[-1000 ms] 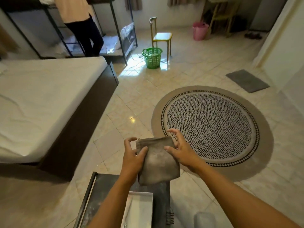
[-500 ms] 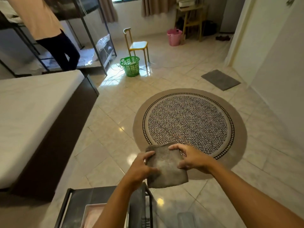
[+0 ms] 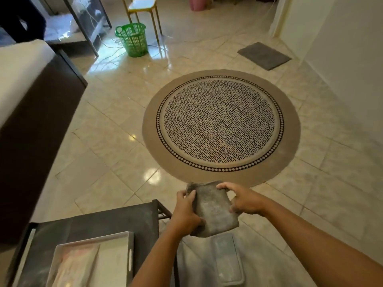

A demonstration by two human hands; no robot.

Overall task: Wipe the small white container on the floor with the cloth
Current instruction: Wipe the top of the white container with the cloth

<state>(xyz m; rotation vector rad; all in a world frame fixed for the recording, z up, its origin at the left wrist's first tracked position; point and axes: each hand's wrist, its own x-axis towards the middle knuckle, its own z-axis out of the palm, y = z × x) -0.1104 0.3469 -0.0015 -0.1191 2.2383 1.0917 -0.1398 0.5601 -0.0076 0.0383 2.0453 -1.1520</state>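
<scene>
I hold a folded grey cloth [image 3: 213, 210] in both hands, in front of me above the floor. My left hand [image 3: 185, 213] grips its left edge and underside. The fingers of my right hand [image 3: 243, 200] curl over its top right corner. Just below the cloth, a pale, dusty rectangular container [image 3: 227, 259] with rounded corners lies at the bottom of the view. My right forearm covers part of its lower right side. Neither hand touches the container.
A low dark table [image 3: 99, 226] at the lower left carries a white tray [image 3: 116, 257]. A bed [image 3: 31, 96] fills the left side. A round patterned rug [image 3: 219, 125] lies ahead, with a green basket [image 3: 133, 39], a yellow chair [image 3: 143, 7] and a grey mat [image 3: 264, 55] beyond.
My view has tilted down and moved forward. Both hands have drawn the cloth lower and closer together, and the pale container has come into sight beneath it.
</scene>
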